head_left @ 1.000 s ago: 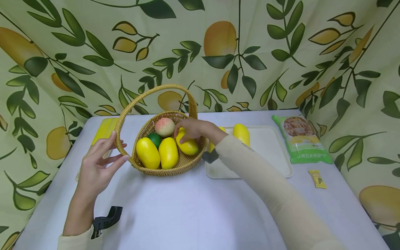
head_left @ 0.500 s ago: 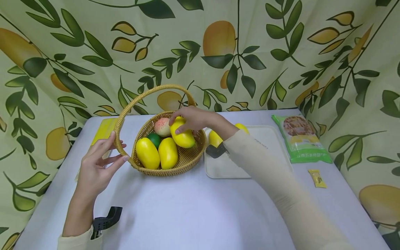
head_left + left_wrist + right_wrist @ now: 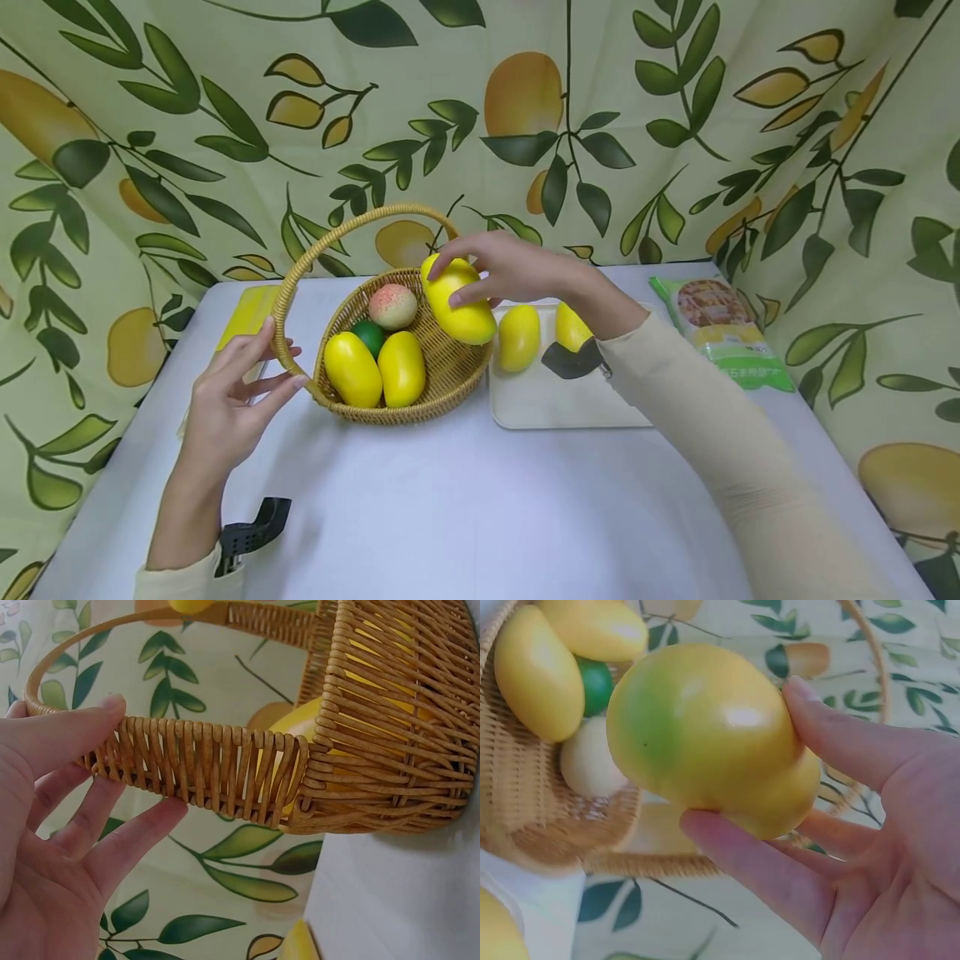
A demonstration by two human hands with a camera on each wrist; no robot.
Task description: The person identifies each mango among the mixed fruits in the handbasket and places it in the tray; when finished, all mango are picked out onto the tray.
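My left hand point(image 3: 228, 408) holds the handle point(image 3: 202, 761) of a wicker basket point(image 3: 457, 371) between thumb and fingers, low on its left side. My right hand point(image 3: 517, 265) grips a yellow mango point(image 3: 459, 302) above the basket's right rim; its green-tinged end shows in the right wrist view. Inside the basket lie two more mangoes point(image 3: 402, 369), a dark green round fruit point(image 3: 369, 337) partly hidden behind them, and a pinkish peach point(image 3: 393, 307). To the right, a white tray point(image 3: 540, 408) bears two mangoes point(image 3: 519, 337), one partly covered by the right wrist's black camera mount.
A green and clear food packet point(image 3: 720, 325) lies beyond the right forearm, which covers part of it and of the tray. At the left back is a flat yellow item point(image 3: 251, 312), partly behind the left hand. A patterned curtain point(image 3: 420, 100) encloses the white table point(image 3: 360, 517).
My right hand has lifted the mango up out of the basket and shifted slightly right over the rim. The left hand keeps its hold on the handle.
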